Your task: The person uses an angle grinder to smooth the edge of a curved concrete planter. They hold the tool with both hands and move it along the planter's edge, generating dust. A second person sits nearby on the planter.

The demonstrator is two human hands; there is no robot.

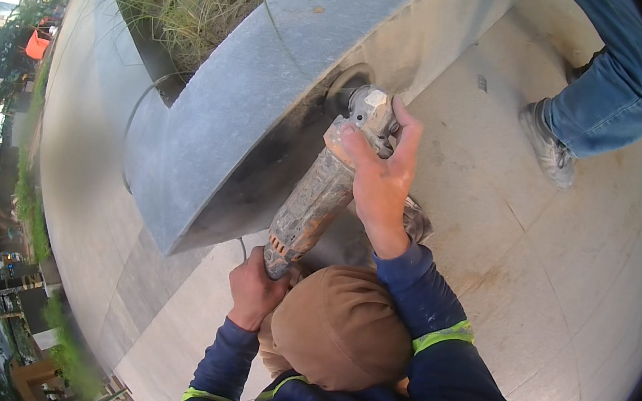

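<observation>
A dusty angle grinder [311, 203] with worn orange and grey casing runs slantwise across the middle. My right hand [389, 185] is wrapped round its front, thumb on the near side and fingers over the gear head. Lower down, my left hand [256, 289] grips the rear end of the body. The grinder's dark disc [344, 91] is blurred and lies against the side face of a grey stone ledge [259, 85]; I cannot tell how firmly it touches. Dark dust marks that face. A rounded brown cloth shape [345, 328] fills the space between my arms.
Dry grass [192, 8] grows behind the ledge. At the upper right, another person's jeans-clad leg [618, 101] and grey shoe [548, 148] are close by on the paving [514, 256]. A cable [132, 117] loops over the ledge. Trees line the far left.
</observation>
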